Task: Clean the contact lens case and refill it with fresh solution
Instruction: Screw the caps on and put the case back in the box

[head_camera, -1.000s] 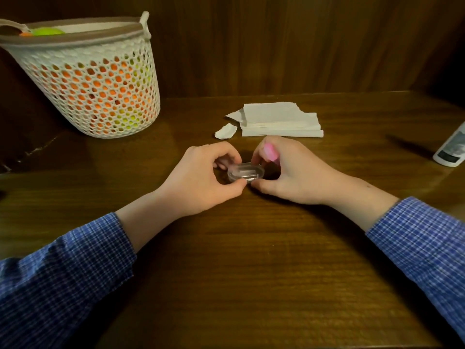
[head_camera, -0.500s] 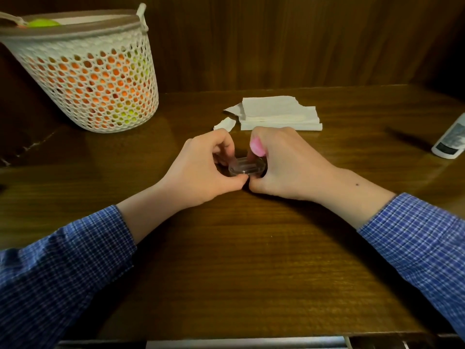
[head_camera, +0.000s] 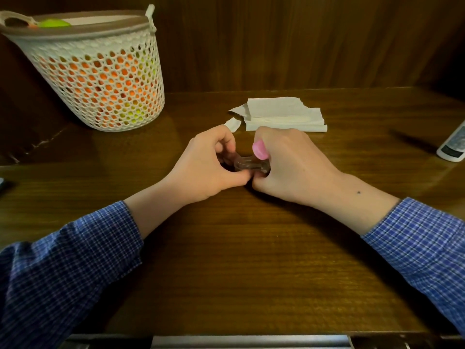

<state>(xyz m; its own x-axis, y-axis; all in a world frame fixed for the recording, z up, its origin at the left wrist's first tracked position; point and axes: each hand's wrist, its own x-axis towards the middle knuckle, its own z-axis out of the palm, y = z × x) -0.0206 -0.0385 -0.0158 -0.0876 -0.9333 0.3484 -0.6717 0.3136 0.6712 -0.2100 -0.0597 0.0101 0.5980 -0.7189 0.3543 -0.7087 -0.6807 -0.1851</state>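
Case, clear plastic, sits low over the bench centre, held between both hands; can't tell if it touches the wood. Left hand has fingers curled round its left end, thumb along the near edge. Right hand clamps the right end and also holds a pink thing against the case, likely a cap or small tool, too hidden to call. Looks like the opening or prying step, so cleaning and refill probably not started. Risks: case is small and slick, a hard twist could pop it out of the pinch and skid it across the bench; if old solution is inside, a sudden release would splash it on the wood; pink thing could drop while the right hand does two jobs. Bottle lies well apart at the far right edge, half out of view, so reaching it means letting go with one hand. Counts: one case, one pink thing, one bottle, one tissue stack with one torn scrap beside it, one mesh basket back left, two hands.
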